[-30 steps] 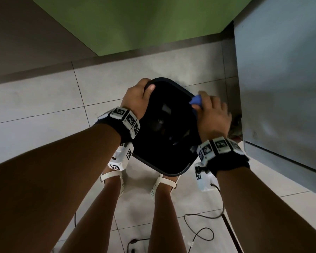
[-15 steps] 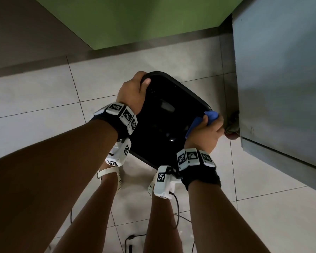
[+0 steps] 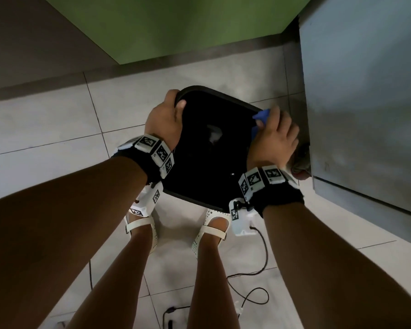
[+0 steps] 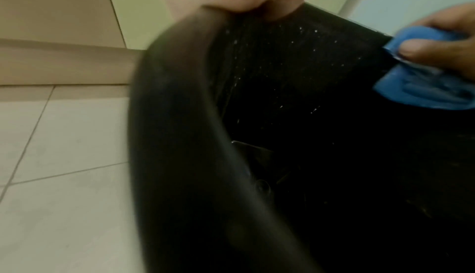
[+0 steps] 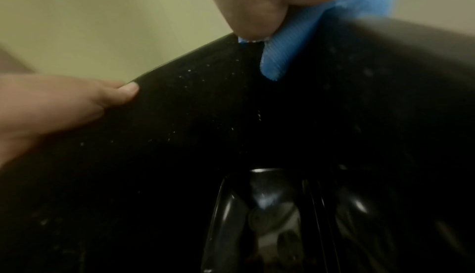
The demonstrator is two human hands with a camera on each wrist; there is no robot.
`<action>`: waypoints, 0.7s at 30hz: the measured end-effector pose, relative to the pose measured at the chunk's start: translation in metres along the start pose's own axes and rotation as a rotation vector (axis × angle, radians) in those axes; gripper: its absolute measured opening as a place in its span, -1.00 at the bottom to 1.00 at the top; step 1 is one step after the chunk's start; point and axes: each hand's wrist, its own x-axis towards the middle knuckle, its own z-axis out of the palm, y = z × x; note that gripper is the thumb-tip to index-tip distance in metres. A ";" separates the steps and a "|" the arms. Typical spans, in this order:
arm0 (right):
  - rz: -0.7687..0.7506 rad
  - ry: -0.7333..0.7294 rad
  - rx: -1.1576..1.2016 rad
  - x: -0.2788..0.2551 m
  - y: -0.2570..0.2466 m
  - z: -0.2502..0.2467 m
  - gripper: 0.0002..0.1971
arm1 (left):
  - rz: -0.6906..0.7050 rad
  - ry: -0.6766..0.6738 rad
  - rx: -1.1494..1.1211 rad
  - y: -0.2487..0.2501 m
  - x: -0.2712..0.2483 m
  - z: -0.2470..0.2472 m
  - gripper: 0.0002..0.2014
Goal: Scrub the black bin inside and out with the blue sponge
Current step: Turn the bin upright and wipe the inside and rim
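Scrubbing hard with your right hand point(image 3: 274, 136) pinching the blue sponge point(image 3: 261, 115) risks tipping the black bin point(image 3: 211, 198); your left hand point(image 3: 165, 122) merely clamps its rim.

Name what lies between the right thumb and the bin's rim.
The blue sponge, folded over the black bin rim under the right hand; right wrist view.
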 end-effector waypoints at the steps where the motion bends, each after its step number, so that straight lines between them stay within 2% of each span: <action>1: -0.062 0.005 -0.039 0.005 -0.003 0.002 -0.58 | -0.003 0.011 -0.011 -0.001 0.000 -0.001 -0.63; 4: -0.293 -0.028 -0.104 0.024 -0.015 0.000 -0.55 | -0.008 0.043 -0.029 -0.003 0.000 -0.002 -0.63; 6: -0.512 -0.180 -0.114 0.035 -0.033 -0.006 -0.49 | -0.001 0.033 -0.036 -0.001 0.000 -0.001 -0.64; 8: -0.690 -0.304 -0.159 0.045 -0.058 -0.007 -0.52 | 0.008 0.007 -0.056 0.002 0.000 0.000 -0.66; 10: -0.745 -0.353 -0.178 0.052 -0.079 -0.005 -0.54 | -0.028 0.029 -0.082 0.003 0.000 0.001 -0.68; 13: -0.721 -0.354 -0.207 0.054 -0.084 -0.002 -0.54 | -0.092 0.081 -0.128 0.002 -0.002 0.002 -0.68; 15: -0.652 -0.312 -0.213 0.050 -0.071 -0.003 -0.52 | -0.092 0.085 -0.137 0.006 -0.004 0.004 -0.67; 21: -0.284 -0.273 -0.214 0.033 -0.022 -0.014 -0.50 | -0.131 0.090 -0.122 0.010 -0.004 0.008 -0.65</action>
